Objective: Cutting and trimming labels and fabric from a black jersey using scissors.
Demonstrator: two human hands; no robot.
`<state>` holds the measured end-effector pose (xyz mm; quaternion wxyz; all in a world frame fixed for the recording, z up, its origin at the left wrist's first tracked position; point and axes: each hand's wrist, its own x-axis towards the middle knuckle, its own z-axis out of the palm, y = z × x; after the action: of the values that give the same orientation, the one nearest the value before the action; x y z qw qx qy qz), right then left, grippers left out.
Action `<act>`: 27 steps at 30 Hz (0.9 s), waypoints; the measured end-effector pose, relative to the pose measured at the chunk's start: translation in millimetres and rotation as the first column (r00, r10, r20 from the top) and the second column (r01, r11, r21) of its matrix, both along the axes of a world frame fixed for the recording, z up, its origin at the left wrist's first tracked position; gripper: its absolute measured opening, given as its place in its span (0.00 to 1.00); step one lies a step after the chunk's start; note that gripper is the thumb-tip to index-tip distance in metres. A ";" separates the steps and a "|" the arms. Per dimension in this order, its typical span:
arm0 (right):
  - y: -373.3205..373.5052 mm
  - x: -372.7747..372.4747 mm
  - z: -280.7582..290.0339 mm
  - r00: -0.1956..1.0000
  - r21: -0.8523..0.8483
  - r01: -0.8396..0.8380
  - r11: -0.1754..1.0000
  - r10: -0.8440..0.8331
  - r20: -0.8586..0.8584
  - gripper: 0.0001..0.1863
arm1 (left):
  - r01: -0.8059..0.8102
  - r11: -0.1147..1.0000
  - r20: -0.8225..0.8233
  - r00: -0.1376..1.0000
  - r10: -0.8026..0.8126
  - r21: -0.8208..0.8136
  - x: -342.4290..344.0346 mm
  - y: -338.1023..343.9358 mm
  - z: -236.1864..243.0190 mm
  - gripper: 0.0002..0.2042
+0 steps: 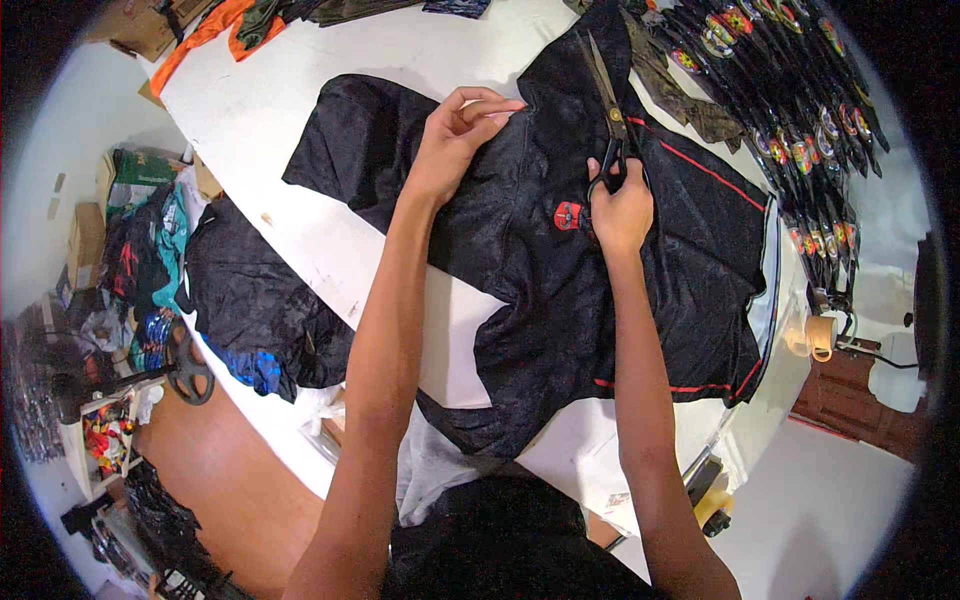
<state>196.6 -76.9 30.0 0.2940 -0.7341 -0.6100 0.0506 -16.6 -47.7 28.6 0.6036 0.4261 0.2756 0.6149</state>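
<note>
A black garment [560,280] with red piping and a small red badge [568,216] lies spread over the white table. My right hand [624,210] grips the black handles of a pair of scissors [607,90]. Their long metal blades point away from me over the garment's far part and look slightly parted. Level with the blades, to their left, my left hand [460,135] has its thumb and index finger drawn together at a fold of the black cloth. What lies between those fingertips is too small to make out.
More dark clothing [260,290] lies left of the table. Orange cloth [200,45] rests at the far left edge. Several black strips with colourful round patches [790,120] fill the far right. A cream mug [821,338] stands at the right edge.
</note>
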 end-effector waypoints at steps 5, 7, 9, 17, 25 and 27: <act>0.7 0.9 0.2 1.000 0.037 -0.006 0.999 0.005 0.023 0.19 | -0.045 0.993 -0.268 0.960 0.074 0.112 6.6 6.4 1.8 0.15; 1.4 -0.2 -1.3 1.000 0.032 -0.002 0.999 0.001 0.023 0.19 | -0.051 0.994 -0.298 0.951 0.078 0.098 7.2 7.8 0.7 0.15; 2.2 -0.8 -1.8 1.000 0.032 0.002 0.999 -0.003 0.025 0.19 | -0.056 0.994 -0.325 0.942 0.083 0.089 8.9 9.5 -0.7 0.16; 1.5 6.5 -2.0 0.994 0.147 -0.053 0.988 0.066 -0.088 0.17 | -0.185 0.982 -0.060 0.981 0.184 -0.025 9.9 4.9 -3.7 0.16; -45.5 8.6 54.4 0.722 -0.118 -0.340 0.933 0.178 -0.668 0.13 | -0.290 0.954 -0.012 0.957 0.290 -0.076 9.2 1.6 1.5 0.16; -59.6 10.7 59.6 0.615 -0.181 -0.424 0.887 0.135 -0.777 0.16 | -0.302 0.950 0.024 0.952 0.305 -0.074 7.8 1.8 1.4 0.16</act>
<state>207.3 -136.5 89.6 0.3708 -0.5812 -0.5248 0.4992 -8.8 -45.9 30.0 0.5211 0.3467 0.3481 0.6979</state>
